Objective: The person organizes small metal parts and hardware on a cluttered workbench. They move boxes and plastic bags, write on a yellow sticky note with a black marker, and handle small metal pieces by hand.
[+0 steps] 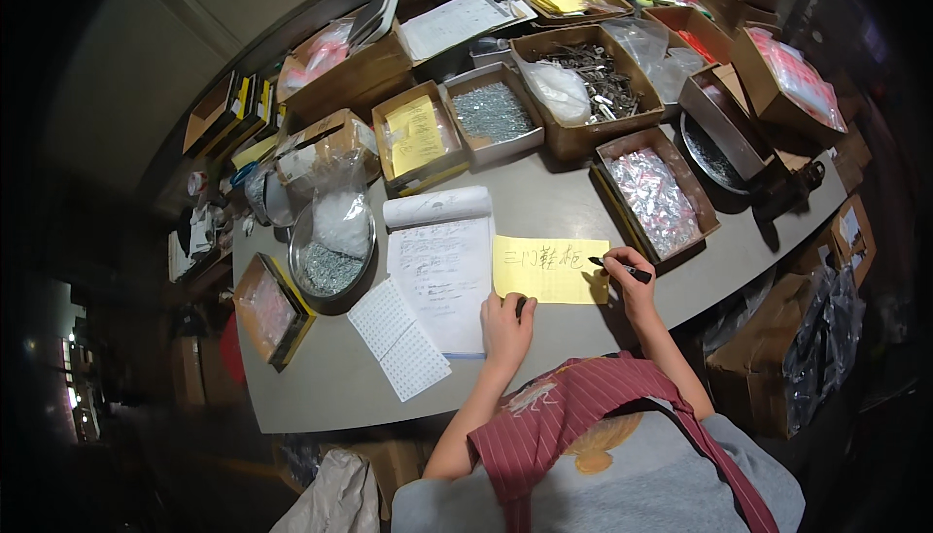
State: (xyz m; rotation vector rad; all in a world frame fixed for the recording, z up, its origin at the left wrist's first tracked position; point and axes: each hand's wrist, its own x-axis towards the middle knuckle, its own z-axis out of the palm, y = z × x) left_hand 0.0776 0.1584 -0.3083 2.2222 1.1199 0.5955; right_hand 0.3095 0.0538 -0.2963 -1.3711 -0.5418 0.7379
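A yellow sheet of paper point(550, 285) lies on the table in front of me, with large black handwriting across its upper part. My right hand point(637, 285) is closed round a black marker point(622, 269), whose tip is at the right end of the writing. At the sheet's lower left corner rests my left hand point(505, 327), its fingers closed on a small black marker cap point(522, 306). Left of the yellow sheet is a notepad point(442, 285) with its top pages folded back and handwriting on it. A white sheet of printed labels point(398, 339) overlaps the notepad's lower left.
To the left stands a round metal bowl point(330, 285) with small hardware and a plastic bag. An open box of small bagged parts point(649, 198) sits beyond my right hand. Boxes of screws point(498, 113) and dark metal parts point(595, 76) line the table's back.
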